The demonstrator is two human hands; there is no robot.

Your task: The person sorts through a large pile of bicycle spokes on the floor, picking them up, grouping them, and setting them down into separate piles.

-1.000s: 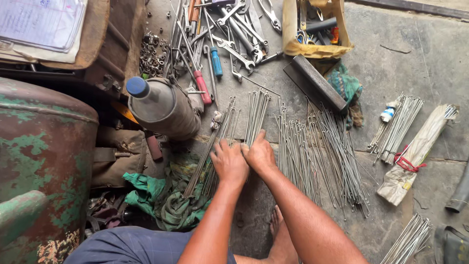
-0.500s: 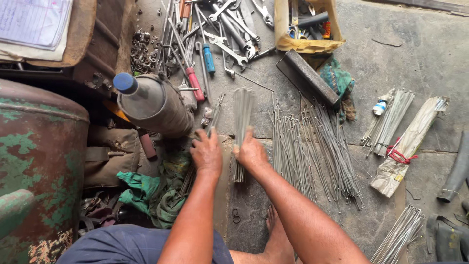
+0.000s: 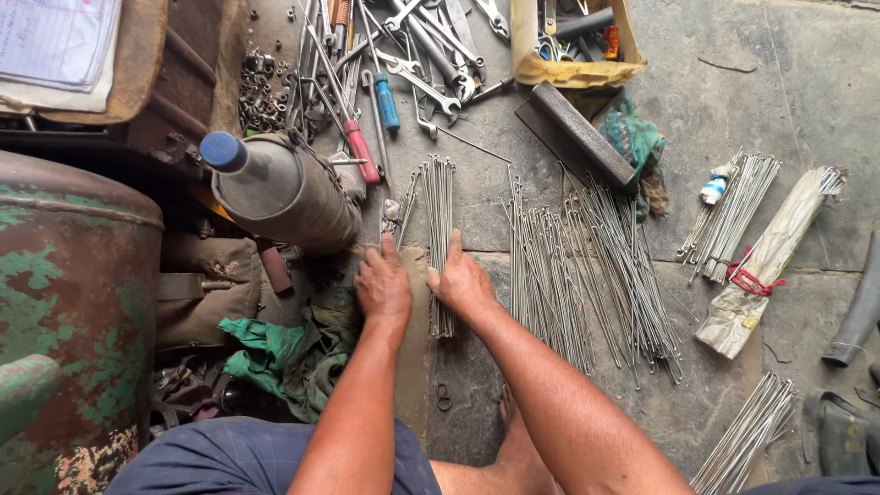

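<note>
A thin bundle of metal spokes [image 3: 439, 197] lies on the stone floor, pointing away from me. My right hand [image 3: 463, 282] lies over the bundle's near part with curled fingers, and the spoke ends stick out below it. My left hand [image 3: 383, 286] rests flat just left of the bundle, fingers pointing forward and touching its side. Both forearms reach in from the bottom of the view.
A larger loose pile of spokes [image 3: 591, 275] spreads to the right. A grey bottle with a blue cap [image 3: 280, 192] lies left of the hands, with wrenches and screwdrivers [image 3: 403, 64] beyond. A wrapped spoke bundle [image 3: 770, 266], a cardboard box [image 3: 568, 71], a green drum [image 3: 64, 302] and green cloth [image 3: 284, 353] surround me.
The hands have shifted along the bundle and drawn the spokes together, so the bundle now lies straighter and tighter. The view has also drifted a little.
</note>
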